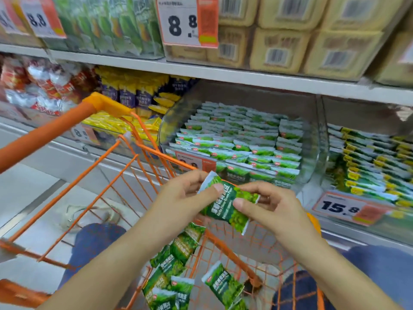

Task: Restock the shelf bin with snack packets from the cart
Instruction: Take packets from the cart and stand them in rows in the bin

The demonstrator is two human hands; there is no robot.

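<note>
Left hand: the left hand [190, 195] is up over the cart, thumb curled across the top of a green-and-white foil snack packet [228, 206] and pinching its left end.
Right hand: the right hand [268, 206] has the same packet by its right end — thumb on the printed face, fingers tucked behind.
Held packet: tilted, white sealed edges at upper left and lower right, hanging in the air just near of the bin's front wall and above the cart's far rim.
Shelf bin: the clear plastic shelf bin [317, 153] sits on the middle shelf, right of centre, packed with neat rows of matching green packets [241, 139] lying flat.
Cart: the orange wire shopping cart [125, 175] fills the near left, its orange handle bar [55, 130] running off to the left.
Cart stock: loose green packets [176, 265] lie heaped in the cart's near right corner — overlapping, at all angles.
Neighbours: yellow-and-blue packets [138, 95] in the bin to the left; a price tag reading 15.8 [342, 208] below the bin on the right.
</note>
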